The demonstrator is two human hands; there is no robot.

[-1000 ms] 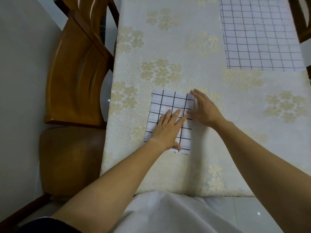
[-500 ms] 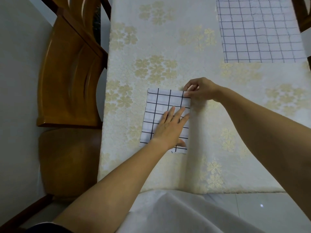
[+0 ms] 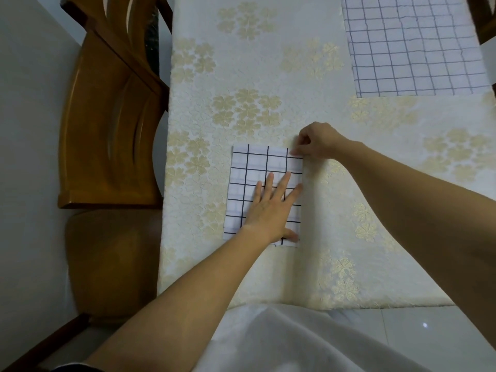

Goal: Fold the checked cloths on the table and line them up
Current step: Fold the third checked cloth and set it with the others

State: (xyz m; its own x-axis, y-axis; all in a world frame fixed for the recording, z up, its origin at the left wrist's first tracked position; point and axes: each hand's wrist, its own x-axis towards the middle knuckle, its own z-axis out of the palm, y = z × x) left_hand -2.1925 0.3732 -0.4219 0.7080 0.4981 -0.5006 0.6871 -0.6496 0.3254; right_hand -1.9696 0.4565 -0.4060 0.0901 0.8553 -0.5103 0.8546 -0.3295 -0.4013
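Right hand (image 3: 319,140): you've moved it from lying flat to pinching the small cloth (image 3: 249,167) at its top-right corner.
Left hand (image 3: 271,208): flat, fingers straight, pressing that cloth, frame centre.
Big cloth (image 3: 413,47): upper right, unfolded; lining up pending.

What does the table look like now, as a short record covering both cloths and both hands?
Near cloth: small folded white cloth with black checks, flat on cream floral tablecloth
Far cloth: large white cloth with thin dark checks, spread unfolded, far right
Left hand: fingers straight, pressing the folded cloth
Right hand: pinches its far right corner
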